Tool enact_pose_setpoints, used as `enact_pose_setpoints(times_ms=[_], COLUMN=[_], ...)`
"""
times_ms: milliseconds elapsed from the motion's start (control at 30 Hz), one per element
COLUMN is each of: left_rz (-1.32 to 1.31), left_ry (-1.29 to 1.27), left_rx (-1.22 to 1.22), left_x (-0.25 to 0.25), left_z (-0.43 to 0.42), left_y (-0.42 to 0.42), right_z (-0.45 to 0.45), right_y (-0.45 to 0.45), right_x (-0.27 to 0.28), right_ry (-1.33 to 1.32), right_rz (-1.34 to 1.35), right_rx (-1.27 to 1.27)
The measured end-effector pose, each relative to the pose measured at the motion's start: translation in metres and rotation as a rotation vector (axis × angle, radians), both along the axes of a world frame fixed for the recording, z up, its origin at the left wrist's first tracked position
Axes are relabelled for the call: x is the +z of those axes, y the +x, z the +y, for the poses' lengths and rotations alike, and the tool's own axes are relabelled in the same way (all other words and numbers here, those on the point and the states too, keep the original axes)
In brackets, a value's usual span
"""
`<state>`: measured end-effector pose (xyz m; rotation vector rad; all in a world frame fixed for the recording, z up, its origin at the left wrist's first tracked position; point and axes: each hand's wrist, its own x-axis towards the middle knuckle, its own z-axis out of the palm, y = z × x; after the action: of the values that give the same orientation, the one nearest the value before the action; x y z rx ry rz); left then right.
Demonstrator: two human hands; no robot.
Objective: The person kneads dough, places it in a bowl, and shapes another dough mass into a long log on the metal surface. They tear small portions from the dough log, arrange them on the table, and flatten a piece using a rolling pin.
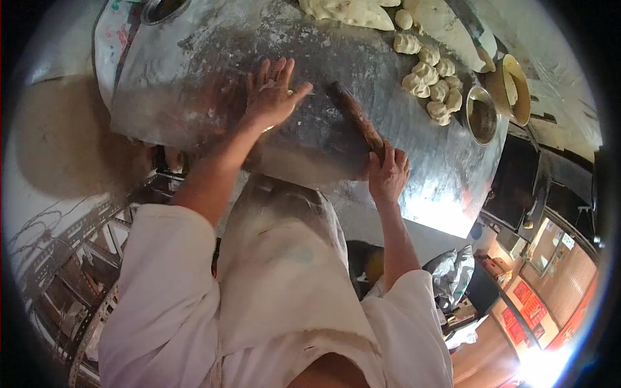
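My left hand (pixel 272 97) is spread with fingers apart over the metal work surface (pixel 310 58), holding nothing; whether the palm touches the metal I cannot tell. A dark wooden rolling pin (pixel 355 116) slants across the surface in front of me. Its near end sits in my right hand (pixel 389 171), whose fingers wrap round it. Beyond the pin, to the right, several small twisted dough pieces (pixel 427 74) are clustered together. Larger slabs of pale dough (pixel 349 11) lie at the far edge.
A metal bowl (pixel 482 115) stands at the right edge, beside a yellowish bowl (pixel 517 90) with something pale in it. Another round container (pixel 162 9) is at the far left. A metal rack (pixel 71 278) stands low on the left, and plastic bags (pixel 451 275) lie below the table at right.
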<state>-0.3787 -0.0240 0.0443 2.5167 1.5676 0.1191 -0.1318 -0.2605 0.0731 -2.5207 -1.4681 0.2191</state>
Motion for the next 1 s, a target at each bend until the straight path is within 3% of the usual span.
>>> enact_pose_setpoints(times_ms=[67,100,200,333,367,400,467,533,600,633,700,733,800,833,900,933,1000], left_rz=[-0.072,-0.193,-0.078,-0.294,-0.016,-0.017,-0.872,-0.859,-0.383,-0.378,-0.189,-0.186,-0.435,-0.434,-0.577,-0.575,-0.235], left_ry=[-0.077,0.087,0.101,0.006,-0.246,-0.251,-0.61,-0.547,-0.084,-0.092,0.0,-0.014,-0.405,-0.403,-0.541,-0.545,-0.037], left_rx=[-0.304,-0.111,-0.024,-0.082,-0.108,-0.105,0.314,0.347,0.116,0.121,-0.158,-0.158,-0.121,-0.122,0.187,0.188,0.078], left_x=[-0.015,-0.023,-0.002,-0.009,0.07,0.063,0.038,0.04,0.037,0.031,0.023,0.026,0.046,0.051,0.054,0.049,0.027], left_z=[0.015,-0.003,-0.015,-0.015,-0.017,-0.017,-0.015,-0.009,0.009,0.02,0.031,0.029,0.009,-0.001,-0.019,-0.014,0.005], left_y=[-0.029,-0.039,-0.036,-0.048,-0.051,-0.062,-0.094,-0.098,-0.096,-0.098,-0.101,-0.104,-0.112,-0.115,-0.12,-0.116,-0.1], right_z=[-0.003,-0.007,0.002,0.014,0.024,0.032,0.054,0.088,0.137,0.152,0.156,0.157,0.125,0.108,0.103,0.105,0.128], right_y=[-0.002,-0.003,-0.006,-0.015,-0.028,-0.043,-0.068,-0.083,-0.092,-0.095,-0.098,-0.098,-0.104,-0.108,-0.11,-0.112,-0.106], right_x=[0.009,0.007,-0.006,0.007,0.029,0.049,0.07,0.071,0.041,0.028,0.02,0.018,0.027,0.038,0.045,0.044,0.033], right_ry=[-0.053,-0.058,-0.05,0.043,0.007,-0.041,-0.04,0.092,0.081,0.075,0.082,0.11,0.157,0.113,0.067,0.017,-0.053], right_rz=[0.061,0.058,-0.011,0.034,0.041,0.06,0.065,0.071,0.064,0.056,0.086,0.096,0.113,0.118,0.123,0.125,0.091], right_rx=[-0.018,-0.022,-0.03,0.032,0.136,0.246,0.263,0.474,0.605,0.73,0.705,0.67,0.674,0.656,0.636,0.649,0.658])
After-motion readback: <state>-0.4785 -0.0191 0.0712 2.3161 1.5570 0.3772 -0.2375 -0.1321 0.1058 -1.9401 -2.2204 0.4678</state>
